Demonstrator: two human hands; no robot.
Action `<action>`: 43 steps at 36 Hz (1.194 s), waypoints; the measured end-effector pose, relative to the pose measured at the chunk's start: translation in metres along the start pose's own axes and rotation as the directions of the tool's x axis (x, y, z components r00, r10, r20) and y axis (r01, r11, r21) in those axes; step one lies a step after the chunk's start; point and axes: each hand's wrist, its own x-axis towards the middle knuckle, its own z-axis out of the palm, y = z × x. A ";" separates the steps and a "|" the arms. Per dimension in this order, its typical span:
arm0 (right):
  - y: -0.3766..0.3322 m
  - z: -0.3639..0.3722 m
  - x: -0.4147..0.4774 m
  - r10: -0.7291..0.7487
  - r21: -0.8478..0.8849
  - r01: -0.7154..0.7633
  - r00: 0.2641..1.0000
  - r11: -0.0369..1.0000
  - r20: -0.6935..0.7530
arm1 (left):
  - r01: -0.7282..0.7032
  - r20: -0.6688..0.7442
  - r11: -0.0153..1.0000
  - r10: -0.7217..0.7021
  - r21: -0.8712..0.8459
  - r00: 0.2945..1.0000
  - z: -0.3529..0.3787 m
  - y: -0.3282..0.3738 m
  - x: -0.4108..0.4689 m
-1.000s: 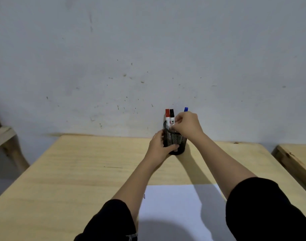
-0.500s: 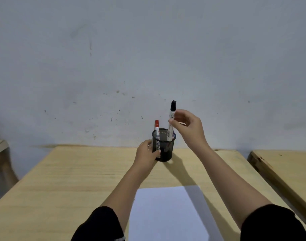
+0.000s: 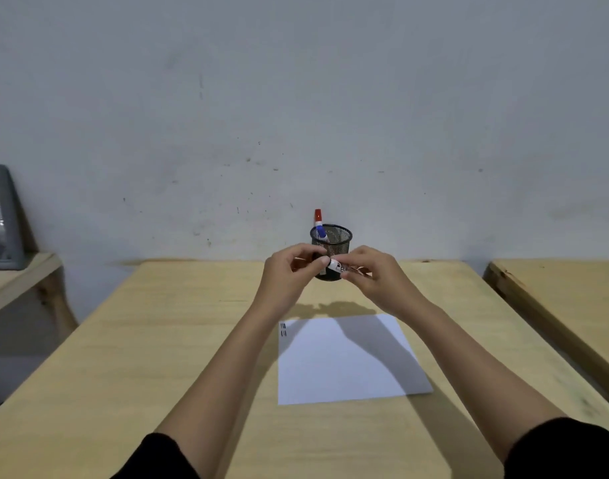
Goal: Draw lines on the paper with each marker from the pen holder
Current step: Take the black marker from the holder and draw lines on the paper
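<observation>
The black marker lies roughly level between the two hands, held up in front of the pen holder and well above the table. Its white barrel with dark print shows between the fingers; the dark cap end is tucked into the left hand, whose thumb and fingers are closed around it. The right hand pinches the barrel at the other side. Judging by this two-handed hold, the cap is about to be pulled off, though the cap seam itself is hidden.

The marker looks light, stiff and smooth (a plastic tube that could slip if pinched only at the tips), so the barrel is best gripped mid-length while the cap is pulled straight along its axis.

Behind the hands, the mesh holder stands upright near the wall, with a red marker and a blue marker leaning in its left side. The paper lies flat on the table nearer the person, well apart from the holder; a few short dark marks sit at its far left corner, and the rest is blank. The arms' shadows cross the sheet.
</observation>
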 end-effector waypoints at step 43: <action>-0.005 0.086 -0.009 0.273 0.892 0.013 0.950 0.452 -0.152 | 0.531 0.046 0.787 -0.546 -0.315 0.837 -0.051 -0.034 -0.008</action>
